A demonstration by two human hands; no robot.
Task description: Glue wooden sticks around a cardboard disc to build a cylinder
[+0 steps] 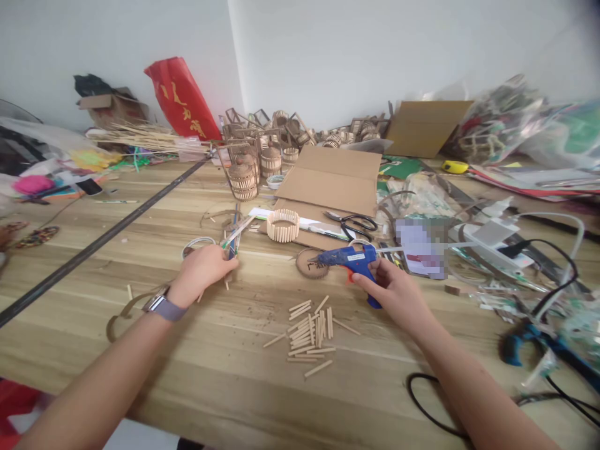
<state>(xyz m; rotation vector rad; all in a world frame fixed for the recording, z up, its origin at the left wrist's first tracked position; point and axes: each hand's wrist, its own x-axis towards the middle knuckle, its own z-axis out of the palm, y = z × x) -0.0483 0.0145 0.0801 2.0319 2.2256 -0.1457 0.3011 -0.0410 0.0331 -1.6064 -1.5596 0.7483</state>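
My right hand (387, 287) is wrapped round the handle of a blue hot glue gun (344, 255), with its nozzle pointing left above a round wooden disc (313, 265) that carries dark lettering. On the left, my left hand (204, 272), a watch at its wrist, is closed at a bundle of thin sticks and pens (237, 234); what its fingertips pinch is hidden. Between the hands, farther back, stands a ring of short upright wooden sticks (283, 226). Loose short wooden sticks (309, 334) lie in a pile nearer to me.
Black-handled scissors (354, 223) and a cardboard sheet (330, 181) lie behind the glue gun. Small wooden lidded baskets (244, 181) stand farther back. At right are a phone (422, 247), a white power strip (492, 234), cables and blue-handled pliers (515, 344). A dark metal bar (107, 237) crosses the left side.
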